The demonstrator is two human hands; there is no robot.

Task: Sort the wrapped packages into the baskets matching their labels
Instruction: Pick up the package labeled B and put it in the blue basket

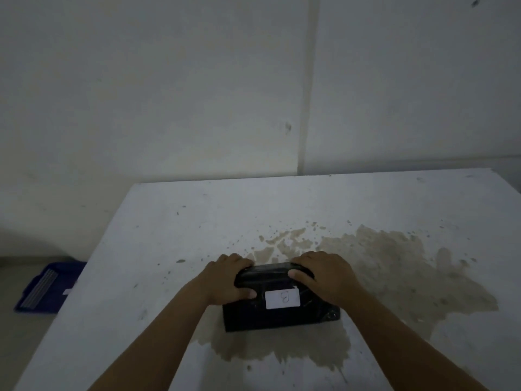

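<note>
— At lower centre of the frame, what sits there?
— A black package [279,303] labelled B [282,298] on the table [158,249], left hand [225,280] and right hand [324,277] clasping its ends.
— At far left?
— Possibly a blue basket [48,286].

— What's the table [174,235] looking like from where you're standing?

— It's white and scuffed, running up to the wall, with dark specks scattered over it. A big tan stain [394,266] is spreading across the right half and pooling toward the near edge.

— Anything lying on it?

— Just one black wrapped package [282,317], sitting flat on the stain near me. Its white label [282,298] is facing up, showing a handwritten B, upside down to me.

— And you're touching it?

— I'm resting my left hand [225,280] and my right hand [324,277] over its far end.
</note>
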